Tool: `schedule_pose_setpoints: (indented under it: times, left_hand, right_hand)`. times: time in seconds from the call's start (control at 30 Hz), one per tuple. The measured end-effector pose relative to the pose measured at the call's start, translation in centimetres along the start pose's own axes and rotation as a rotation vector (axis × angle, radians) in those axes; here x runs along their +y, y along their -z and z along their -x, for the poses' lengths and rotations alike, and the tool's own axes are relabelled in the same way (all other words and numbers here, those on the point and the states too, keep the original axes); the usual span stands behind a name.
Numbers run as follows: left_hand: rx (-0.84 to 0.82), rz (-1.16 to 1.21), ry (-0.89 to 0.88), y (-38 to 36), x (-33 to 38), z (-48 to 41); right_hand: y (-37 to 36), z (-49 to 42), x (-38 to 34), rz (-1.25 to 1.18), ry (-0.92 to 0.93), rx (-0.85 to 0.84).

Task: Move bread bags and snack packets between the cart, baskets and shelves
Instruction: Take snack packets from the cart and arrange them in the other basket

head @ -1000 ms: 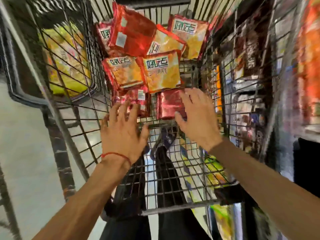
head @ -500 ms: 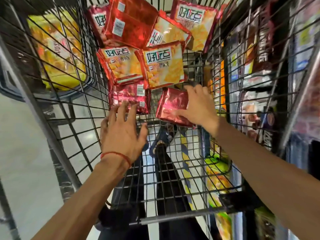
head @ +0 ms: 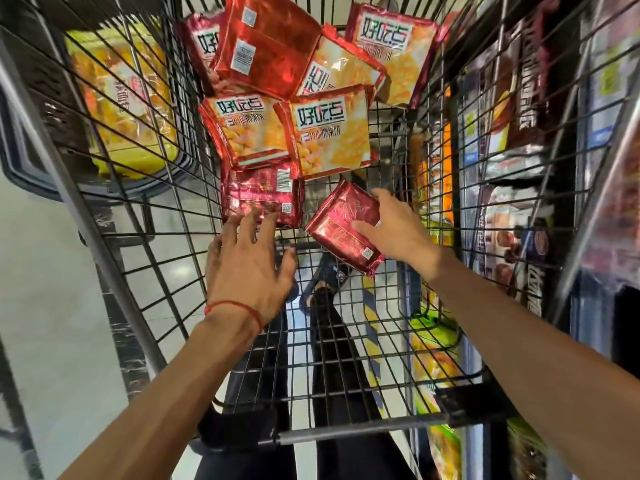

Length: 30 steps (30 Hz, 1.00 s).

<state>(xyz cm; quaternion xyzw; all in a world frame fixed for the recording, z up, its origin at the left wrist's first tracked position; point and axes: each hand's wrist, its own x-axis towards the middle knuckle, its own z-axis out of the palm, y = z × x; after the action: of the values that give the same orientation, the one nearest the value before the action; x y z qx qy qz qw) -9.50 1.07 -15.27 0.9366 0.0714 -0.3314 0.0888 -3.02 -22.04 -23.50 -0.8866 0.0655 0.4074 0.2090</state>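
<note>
Several red and orange snack packets (head: 332,133) lie at the far end of the wire cart (head: 166,237). My right hand (head: 398,230) grips a dark red foil packet (head: 337,225), tilted and lifted off the cart floor. My left hand (head: 249,258), with a red string at the wrist, has its fingers spread, and the fingertips touch the near edge of another dark red packet (head: 259,192) that lies flat on the cart floor.
A dark basket (head: 31,174) holding a yellow bread bag (head: 128,98) sits outside the cart's left wall. Shelves with packaged goods (head: 526,109) stand close on the right. My legs show through the cart floor. The cart's near rail (head: 363,433) crosses below my forearms.
My right hand has closed on the dark red foil packet and raised it, tilting it. My left hand has reached forward to the other dark red packet's edge.
</note>
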Motion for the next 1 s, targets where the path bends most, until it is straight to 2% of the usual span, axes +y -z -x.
schedule_pose_setpoints:
  times: [0.2, 0.33, 0.53, 0.8, 1.0]
  left_hand:
    - [-0.014, 0.044, 0.030, -0.3, -0.1, -0.2]
    - [-0.006, 0.092, 0.067, -0.1, 0.1, -0.2]
    - [0.029, 0.297, 0.198, -0.6, 0.6, -2.2]
    - [-0.025, 0.409, 0.369, -2.7, 0.7, -6.8]
    - [0.119, 0.516, 0.388, -3.9, 0.7, -5.8]
  right_hand:
    - [0.7, -0.2, 0.0, -0.090, 0.015, -0.006]
    - [1.4, 0.9, -0.5, -0.264, 0.017, -0.037]
    - [2.2, 2.5, -0.1, -0.583, -0.033, 0.158]
    - [2.6, 2.6, 0.7, -0.611, 0.031, 0.214]
    - [2.0, 2.9, 1.0, -0.606, 0.011, 0.231]
